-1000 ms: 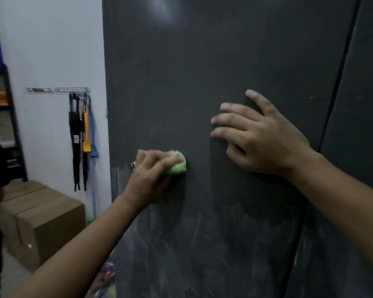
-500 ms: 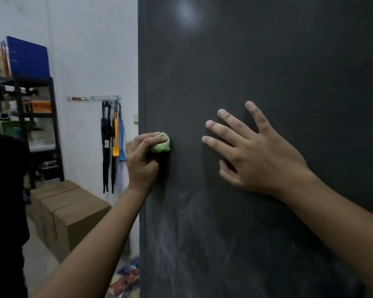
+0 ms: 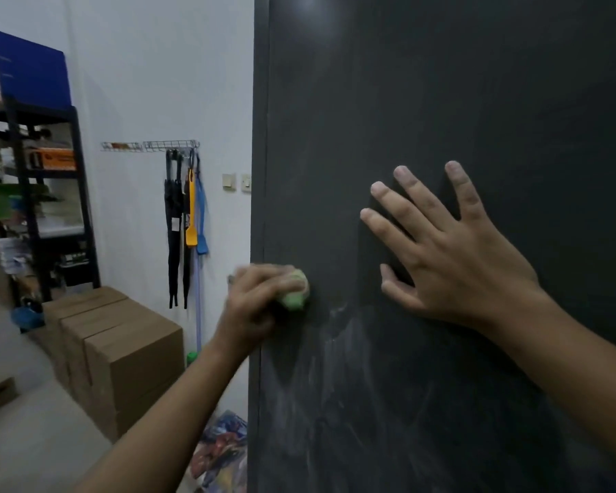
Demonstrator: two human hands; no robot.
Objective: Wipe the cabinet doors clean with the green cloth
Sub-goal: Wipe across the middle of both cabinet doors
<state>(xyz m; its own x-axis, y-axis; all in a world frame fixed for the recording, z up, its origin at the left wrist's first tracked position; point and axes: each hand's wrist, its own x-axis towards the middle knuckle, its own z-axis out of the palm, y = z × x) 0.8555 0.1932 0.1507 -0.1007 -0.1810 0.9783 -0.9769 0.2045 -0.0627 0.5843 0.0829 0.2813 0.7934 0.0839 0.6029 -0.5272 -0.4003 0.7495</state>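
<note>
A dark grey cabinet door (image 3: 441,101) fills the right of the head view, with pale smears on its lower part. My left hand (image 3: 253,307) grips a bunched green cloth (image 3: 294,291) and presses it against the door close to its left edge; the hand is motion-blurred. My right hand (image 3: 452,257) lies flat on the door to the right of the cloth, fingers spread and straight.
Left of the cabinet is a white wall with a wire rack holding black, yellow and blue tools (image 3: 185,215). Brown cardboard boxes (image 3: 121,357) stand on the floor below. A black shelf unit (image 3: 32,193) stands at far left. Colourful packets (image 3: 221,453) lie by the cabinet's base.
My left hand has slid the cloth down the door along its left edge. The view has swung left, showing more wall and shelf. My right hand stays flat on the door.
</note>
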